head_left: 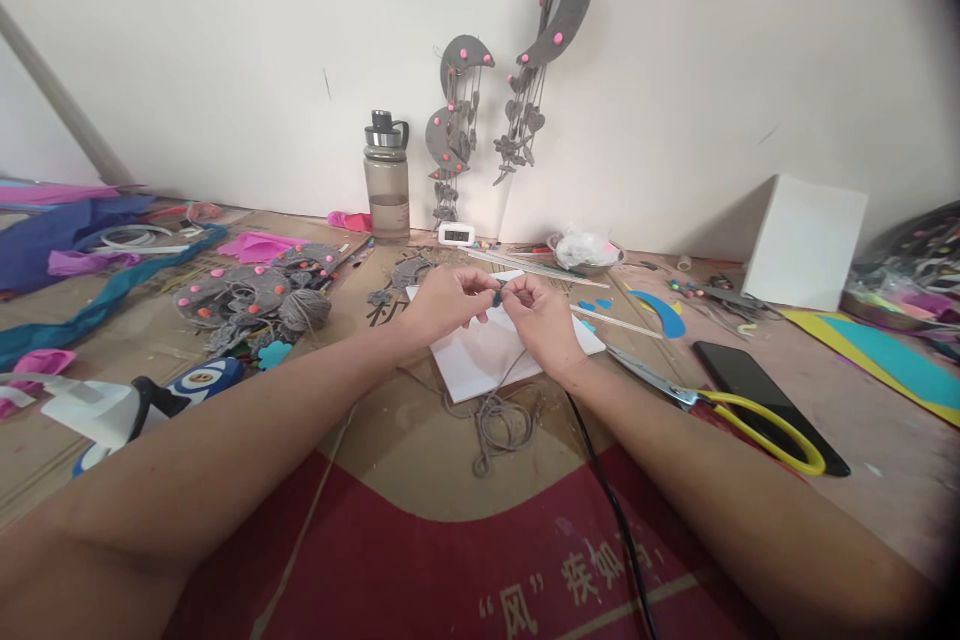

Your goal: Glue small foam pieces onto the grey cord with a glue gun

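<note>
My left hand (455, 302) and my right hand (534, 312) meet above a white sheet (469, 360). Their fingertips pinch together around a small dark blue piece (497, 298), mostly covered by the fingers. Gray yarn (504, 428) lies in loose loops just below the sheet, and a strand runs up toward my right hand. Beyond my left hand rests a gray felt piece (411, 270). Small blue pieces (596, 304) lie right of my right hand.
Yellow-handled scissors (772, 435) overlap a black phone (739, 385) at right. A bottle (388, 185) and a small clock (456, 235) stand near the wall. Gray moon ornaments (574, 5) hang above. A black cable (611, 500) crosses the cardboard (420, 480). A yarn ball (306, 310) sits left.
</note>
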Action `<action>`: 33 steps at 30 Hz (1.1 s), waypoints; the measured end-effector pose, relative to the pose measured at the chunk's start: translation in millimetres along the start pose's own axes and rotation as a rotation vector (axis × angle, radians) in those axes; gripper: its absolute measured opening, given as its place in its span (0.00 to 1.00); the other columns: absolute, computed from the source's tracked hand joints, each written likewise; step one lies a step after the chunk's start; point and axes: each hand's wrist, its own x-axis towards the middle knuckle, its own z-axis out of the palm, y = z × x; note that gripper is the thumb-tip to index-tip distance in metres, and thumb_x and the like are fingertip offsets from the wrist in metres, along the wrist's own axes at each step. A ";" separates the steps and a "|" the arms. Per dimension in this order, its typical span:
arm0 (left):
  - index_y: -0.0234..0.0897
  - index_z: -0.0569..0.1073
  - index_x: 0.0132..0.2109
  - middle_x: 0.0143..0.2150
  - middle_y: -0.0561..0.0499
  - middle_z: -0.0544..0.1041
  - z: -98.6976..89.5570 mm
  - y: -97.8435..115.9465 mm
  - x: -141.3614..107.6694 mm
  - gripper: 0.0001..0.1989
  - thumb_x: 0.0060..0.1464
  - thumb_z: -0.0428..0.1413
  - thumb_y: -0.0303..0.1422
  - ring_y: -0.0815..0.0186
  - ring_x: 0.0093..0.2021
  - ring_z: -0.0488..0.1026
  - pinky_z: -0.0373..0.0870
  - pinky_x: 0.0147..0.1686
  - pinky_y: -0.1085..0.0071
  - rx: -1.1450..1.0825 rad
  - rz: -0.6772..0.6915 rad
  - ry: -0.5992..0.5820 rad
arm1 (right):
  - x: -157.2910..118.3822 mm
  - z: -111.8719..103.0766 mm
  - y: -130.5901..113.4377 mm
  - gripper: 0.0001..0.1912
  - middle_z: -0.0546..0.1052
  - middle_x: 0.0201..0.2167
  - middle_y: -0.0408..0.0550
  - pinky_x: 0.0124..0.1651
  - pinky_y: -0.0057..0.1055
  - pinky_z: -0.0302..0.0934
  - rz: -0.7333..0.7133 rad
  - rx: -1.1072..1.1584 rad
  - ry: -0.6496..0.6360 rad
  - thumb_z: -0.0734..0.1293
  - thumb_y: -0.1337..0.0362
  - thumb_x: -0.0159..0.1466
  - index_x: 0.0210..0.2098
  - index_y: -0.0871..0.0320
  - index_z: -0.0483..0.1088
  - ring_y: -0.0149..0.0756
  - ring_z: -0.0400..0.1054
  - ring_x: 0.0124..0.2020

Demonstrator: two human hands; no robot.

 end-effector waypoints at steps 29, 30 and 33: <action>0.31 0.73 0.33 0.24 0.49 0.77 6.0 -8.4 1.7 0.05 0.48 0.59 0.29 0.68 0.24 0.76 0.76 0.28 0.71 -0.282 -0.032 0.190 | -7.4 2.8 -4.6 0.07 0.72 0.31 0.43 0.36 0.30 0.57 -0.072 -0.002 -0.016 0.61 0.59 0.62 0.37 0.55 0.63 0.32 0.64 0.30; 0.30 0.73 0.33 0.24 0.49 0.77 6.3 -7.8 1.3 0.05 0.48 0.59 0.28 0.68 0.24 0.76 0.76 0.28 0.71 -0.294 -0.035 0.187 | -7.6 2.7 -5.3 0.07 0.72 0.31 0.43 0.35 0.30 0.57 -0.068 -0.003 -0.015 0.61 0.59 0.62 0.37 0.55 0.63 0.32 0.64 0.30; 0.31 0.73 0.33 0.24 0.50 0.77 7.4 -6.7 -0.2 0.05 0.48 0.59 0.28 0.68 0.24 0.76 0.76 0.29 0.71 -0.311 -0.033 0.162 | -7.7 1.7 -7.3 0.07 0.73 0.29 0.43 0.34 0.30 0.57 -0.050 -0.003 -0.011 0.62 0.59 0.62 0.37 0.55 0.64 0.32 0.63 0.28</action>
